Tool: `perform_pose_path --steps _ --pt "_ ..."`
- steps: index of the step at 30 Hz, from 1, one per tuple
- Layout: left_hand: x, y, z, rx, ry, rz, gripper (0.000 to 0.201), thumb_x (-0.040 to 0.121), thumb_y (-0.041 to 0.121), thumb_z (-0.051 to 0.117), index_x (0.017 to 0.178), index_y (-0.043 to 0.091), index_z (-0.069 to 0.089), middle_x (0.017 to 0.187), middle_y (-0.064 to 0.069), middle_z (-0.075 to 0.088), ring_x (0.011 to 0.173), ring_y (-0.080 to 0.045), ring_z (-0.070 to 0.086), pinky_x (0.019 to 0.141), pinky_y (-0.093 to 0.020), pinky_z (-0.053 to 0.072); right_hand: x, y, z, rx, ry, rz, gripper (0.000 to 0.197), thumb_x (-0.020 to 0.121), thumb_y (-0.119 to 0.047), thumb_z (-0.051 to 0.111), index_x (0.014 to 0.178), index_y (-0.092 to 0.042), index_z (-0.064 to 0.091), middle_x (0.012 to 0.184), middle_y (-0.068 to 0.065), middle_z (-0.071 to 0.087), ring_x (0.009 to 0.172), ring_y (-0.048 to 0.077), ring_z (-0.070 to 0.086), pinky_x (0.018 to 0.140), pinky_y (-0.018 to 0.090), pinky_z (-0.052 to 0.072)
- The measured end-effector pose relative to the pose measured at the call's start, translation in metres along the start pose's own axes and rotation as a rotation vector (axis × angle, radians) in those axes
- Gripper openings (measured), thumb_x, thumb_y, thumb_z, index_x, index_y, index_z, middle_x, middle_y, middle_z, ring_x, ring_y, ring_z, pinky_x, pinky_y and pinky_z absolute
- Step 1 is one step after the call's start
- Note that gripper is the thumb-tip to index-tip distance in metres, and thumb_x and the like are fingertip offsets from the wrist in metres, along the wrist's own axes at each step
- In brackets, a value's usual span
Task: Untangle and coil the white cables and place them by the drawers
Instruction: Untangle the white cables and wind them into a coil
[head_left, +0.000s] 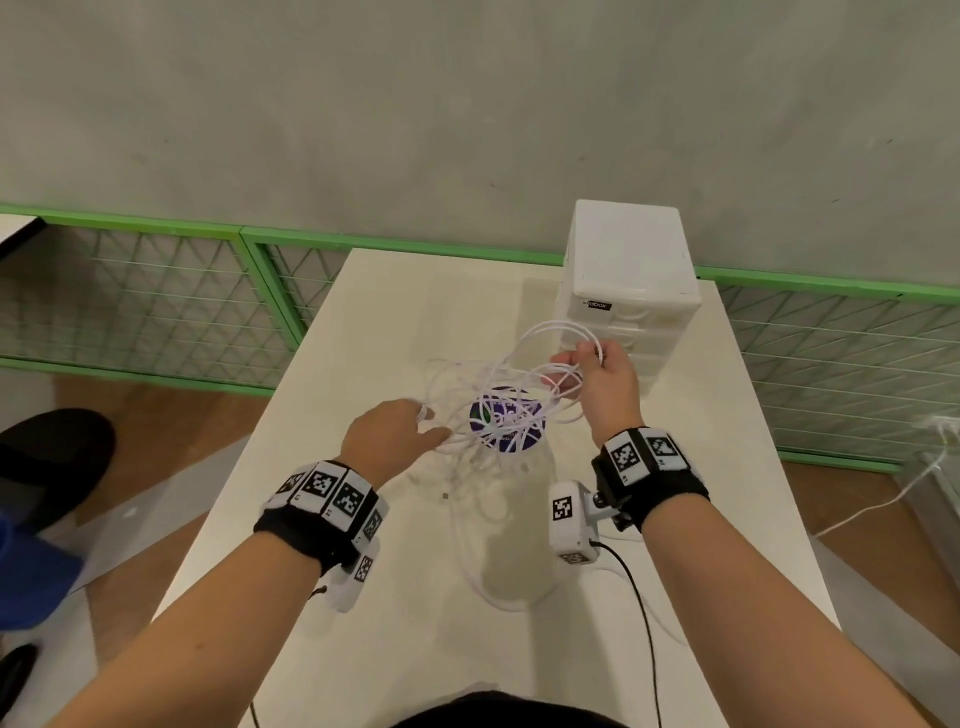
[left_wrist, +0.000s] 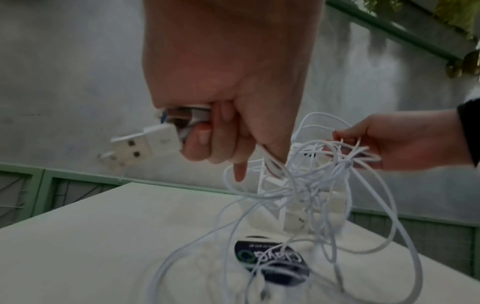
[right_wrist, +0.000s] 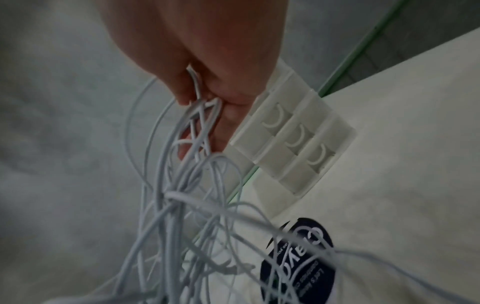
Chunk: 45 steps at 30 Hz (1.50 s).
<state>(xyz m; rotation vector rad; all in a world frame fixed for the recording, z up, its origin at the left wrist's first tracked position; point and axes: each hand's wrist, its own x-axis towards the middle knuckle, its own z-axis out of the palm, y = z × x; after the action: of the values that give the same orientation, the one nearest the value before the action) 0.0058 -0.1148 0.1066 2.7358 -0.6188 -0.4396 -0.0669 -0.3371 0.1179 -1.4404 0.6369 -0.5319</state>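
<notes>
A tangle of thin white cables hangs in the air between my two hands above the white table. My left hand grips cable ends; in the left wrist view its curled fingers hold white USB plugs and several strands. My right hand pinches a bunch of cable loops, raised in front of the white drawer unit. A knot sits near the right hand. More cable trails on the table toward me.
A round dark sticker lies on the table under the tangle. The drawer unit stands at the table's far right corner. A green mesh fence runs behind. A dark shoe and another white cord lie on the floor.
</notes>
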Motion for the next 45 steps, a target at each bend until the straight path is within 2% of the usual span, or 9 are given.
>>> perform_pose_path --steps 4,10,14,18,21,25,32,38,45 --pt "-0.004 -0.005 0.012 -0.097 -0.068 -0.042 0.047 0.089 0.053 0.055 0.059 0.019 0.043 0.068 0.001 0.052 0.073 -0.023 0.054 0.062 -0.029 0.036 0.005 0.014 -0.008 -0.227 0.005 0.017 0.014 0.1 -0.016 0.04 0.089 -0.014 0.047 0.08 0.005 0.064 0.062 0.03 0.064 0.057 0.034 0.05" --pt "-0.011 0.001 0.036 -0.143 -0.236 0.007 0.06 0.091 0.061 0.044 0.051 0.015 0.048 0.053 0.006 0.051 0.053 -0.011 0.049 0.056 -0.026 0.035 0.003 0.057 -0.028 -0.733 -0.221 0.281 0.026 0.083 -0.011 0.055 0.108 -0.02 0.055 0.101 0.006 0.053 0.102 0.029 0.054 0.081 0.032 0.045" --pt "-0.012 0.008 0.044 -0.123 -0.255 -0.004 0.059 0.091 0.06 0.044 0.056 0.015 0.027 0.056 0.001 0.03 0.051 -0.014 0.033 0.054 -0.03 0.023 -0.017 0.032 -0.014 -0.639 -0.109 -0.189 0.063 0.078 -0.006 0.058 0.137 -0.017 0.041 0.133 0.005 0.04 0.123 0.015 0.038 0.107 0.025 0.03" --pt "-0.008 0.013 0.041 -0.203 -0.228 0.035 0.06 0.087 0.063 0.049 0.057 0.017 0.023 0.055 0.001 0.027 0.052 -0.015 0.031 0.054 -0.031 0.021 -0.032 0.01 0.013 -0.509 -0.158 -0.599 0.03 0.073 0.003 0.051 0.092 -0.012 0.069 0.095 -0.003 0.061 0.089 0.006 0.054 0.082 0.017 0.043" --pt "-0.005 0.021 0.033 -0.274 -0.169 0.082 0.058 0.087 0.057 0.054 0.058 0.017 0.024 0.056 0.001 0.029 0.054 -0.015 0.031 0.054 -0.03 0.023 -0.032 0.019 0.027 -0.704 -0.49 -0.24 0.024 0.081 -0.002 0.049 0.081 -0.014 0.07 0.081 0.0 0.066 0.071 0.014 0.059 0.068 0.024 0.046" --pt "-0.002 0.027 0.018 -0.308 -0.116 0.159 0.051 0.086 0.051 0.06 0.059 0.015 0.036 0.056 0.001 0.039 0.055 -0.016 0.037 0.056 -0.031 0.028 -0.025 0.053 0.02 -1.143 -0.879 0.073 0.029 0.088 -0.035 0.06 0.115 -0.024 0.064 0.12 0.002 0.062 0.112 0.023 0.055 0.087 0.025 0.039" --pt "0.002 0.015 0.003 -0.213 -0.004 0.185 0.045 0.082 0.049 0.065 0.064 0.013 0.045 0.059 0.003 0.047 0.062 -0.02 0.047 0.06 -0.032 0.036 -0.016 0.075 0.002 -1.194 -0.775 0.236 0.122 0.044 -0.096 0.045 0.147 -0.037 0.017 0.156 0.002 0.022 0.141 0.026 0.023 0.114 0.047 0.024" --pt "0.007 0.008 -0.011 -0.256 0.108 0.076 0.053 0.081 0.053 0.065 0.058 0.015 0.036 0.057 0.001 0.043 0.058 -0.019 0.044 0.056 -0.031 0.03 -0.027 0.07 -0.01 -1.005 -0.71 0.169 0.059 0.091 -0.062 0.037 0.138 -0.028 0.044 0.137 0.002 0.053 0.125 0.022 0.049 0.105 0.036 0.036" --pt "0.007 0.018 -0.027 -0.368 0.225 0.033 0.06 0.084 0.054 0.062 0.058 0.013 0.026 0.054 -0.002 0.033 0.052 -0.018 0.033 0.053 -0.033 0.024 -0.037 0.053 -0.011 -0.823 -0.769 0.144 0.052 0.086 -0.063 0.044 0.107 -0.022 0.069 0.105 0.001 0.068 0.104 0.019 0.06 0.095 0.035 0.043"
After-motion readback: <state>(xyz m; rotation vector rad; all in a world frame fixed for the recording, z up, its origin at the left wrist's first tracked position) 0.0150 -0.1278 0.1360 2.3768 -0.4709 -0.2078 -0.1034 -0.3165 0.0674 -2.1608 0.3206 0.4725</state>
